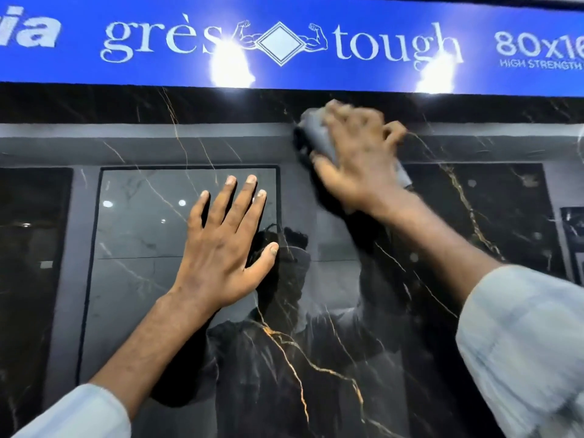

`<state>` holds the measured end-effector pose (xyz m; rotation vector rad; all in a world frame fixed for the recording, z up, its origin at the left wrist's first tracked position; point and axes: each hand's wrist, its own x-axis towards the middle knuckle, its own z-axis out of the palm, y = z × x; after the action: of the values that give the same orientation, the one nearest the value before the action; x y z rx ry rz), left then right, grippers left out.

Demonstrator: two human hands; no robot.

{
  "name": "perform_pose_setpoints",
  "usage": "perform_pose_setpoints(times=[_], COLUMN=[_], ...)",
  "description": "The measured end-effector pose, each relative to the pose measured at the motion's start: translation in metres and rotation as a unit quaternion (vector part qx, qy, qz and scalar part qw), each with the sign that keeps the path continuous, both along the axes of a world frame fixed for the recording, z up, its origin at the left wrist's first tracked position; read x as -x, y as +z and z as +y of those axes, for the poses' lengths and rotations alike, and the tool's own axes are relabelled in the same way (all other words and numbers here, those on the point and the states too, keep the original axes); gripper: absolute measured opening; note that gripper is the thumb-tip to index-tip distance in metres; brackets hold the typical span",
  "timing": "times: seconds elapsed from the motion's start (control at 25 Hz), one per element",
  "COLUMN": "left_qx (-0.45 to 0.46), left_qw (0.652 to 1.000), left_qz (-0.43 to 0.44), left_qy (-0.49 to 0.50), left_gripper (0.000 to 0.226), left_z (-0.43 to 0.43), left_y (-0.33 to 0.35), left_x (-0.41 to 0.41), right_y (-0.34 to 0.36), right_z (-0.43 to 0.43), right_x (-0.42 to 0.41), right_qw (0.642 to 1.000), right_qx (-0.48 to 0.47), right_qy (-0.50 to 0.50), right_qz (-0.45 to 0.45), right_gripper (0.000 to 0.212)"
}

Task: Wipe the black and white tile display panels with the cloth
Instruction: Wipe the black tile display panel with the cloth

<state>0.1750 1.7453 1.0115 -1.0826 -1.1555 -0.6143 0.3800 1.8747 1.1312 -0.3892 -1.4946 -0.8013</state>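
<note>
A glossy black tile panel point(316, 358) with gold veins fills the view in front of me. My left hand point(227, 245) lies flat on it near the middle, fingers spread, holding nothing. My right hand point(360, 159) presses a grey cloth point(316, 134) against the panel's upper part, just under the blue sign. The right hand is blurred. Most of the cloth is hidden under the fingers; one corner point(406, 180) pokes out below the hand.
A blue sign point(158, 67) with white lettering runs along the top edge of the panel. The shiny surface mirrors other tile panels, ceiling lights and a person. Pale sleeves cover both forearms at the bottom corners.
</note>
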Motion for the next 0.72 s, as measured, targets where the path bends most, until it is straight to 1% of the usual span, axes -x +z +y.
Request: perform_pose_setpoints(times=[0.04,0.08,0.12,0.16,0.2,0.24,0.28,0.32,0.36,0.4,0.44,0.48,0.52,0.56,0.6,0.64,0.68,0.72], left_qx=[0.001,0.003,0.005,0.009,0.013,0.015,0.015,0.014,0.015,0.02,0.028,0.036,0.044,0.051,0.054,0.053,0.052,0.054], left_qw=[1.0,1.0,1.0,1.0,1.0,1.0,1.0,1.0,1.0,0.999,0.999,0.998,0.998,0.997,0.997,0.998,0.998,0.998], left_qz=[0.001,0.004,0.007,0.01,0.012,0.014,0.014,0.013,0.012,0.014,0.019,0.024,0.028,0.029,0.029,0.027,0.024,0.018], left_qy=[-0.001,-0.002,-0.005,-0.008,-0.01,-0.009,-0.008,-0.009,-0.014,-0.023,-0.033,-0.041,-0.044,-0.044,-0.041,-0.036,-0.032,-0.03], left_gripper=[0.078,0.078,0.079,0.079,0.08,0.08,0.08,0.08,0.079,0.077,0.076,0.076,0.076,0.077,0.077,0.077,0.077,0.077], left_z=[-0.001,-0.001,-0.001,-0.001,-0.001,-0.001,-0.001,-0.002,-0.004,-0.005,-0.007,-0.008,-0.01,-0.011,-0.013,-0.015,-0.016,-0.015], left_y=[0.0,0.0,-0.001,-0.002,-0.002,-0.002,-0.001,-0.002,-0.003,-0.007,-0.015,-0.026,-0.041,-0.057,-0.072,-0.087,-0.1,-0.111], left_x=[0.0,0.001,0.001,0.002,0.003,0.004,0.004,0.003,0.002,0.0,-0.001,-0.001,0.0,0.002,0.004,0.005,0.005,0.005], right_y=[-0.027,-0.042,-0.042,-0.031,-0.02,-0.016,-0.019,-0.031,-0.05,-0.07,-0.082,-0.082,-0.074,-0.067,-0.068,-0.076,-0.092,-0.115], right_z=[-0.004,-0.001,0.003,0.007,0.01,0.011,0.011,0.01,0.006,0.002,0.006,0.009,0.014,0.017,0.018,0.016,0.012,0.006], right_x=[0.006,0.002,-0.008,-0.019,-0.028,-0.032,-0.03,-0.022,-0.011,-0.006,-0.012,-0.023,-0.035,-0.042,-0.042,-0.037,-0.027,-0.016], right_qw=[0.994,0.981,0.974,0.982,0.996,0.999,0.995,0.995,0.999,0.997,0.983,0.971,0.977,0.994,1.0,0.994,0.992,0.998], right_qx=[-0.073,-0.12,-0.141,-0.117,-0.046,0.038,0.087,0.082,0.022,-0.056,-0.119,-0.148,-0.132,-0.066,0.02,0.076,0.086,0.045], right_qy=[-0.011,-0.03,-0.04,-0.03,-0.006,0.005,0.004,-0.001,-0.013,-0.026,-0.041,-0.047,-0.037,-0.015,0.008,0.015,0.006,-0.01], right_qz=[-0.085,-0.151,-0.174,-0.148,-0.08,-0.006,0.05,0.063,0.026,-0.054,-0.136,-0.183,-0.165,-0.09,0.006,0.075,0.093,0.051], right_gripper=[0.065,0.065,0.064,0.064,0.065,0.066,0.067,0.067,0.067,0.065,0.063,0.061,0.06,0.061,0.062,0.064,0.065,0.065])
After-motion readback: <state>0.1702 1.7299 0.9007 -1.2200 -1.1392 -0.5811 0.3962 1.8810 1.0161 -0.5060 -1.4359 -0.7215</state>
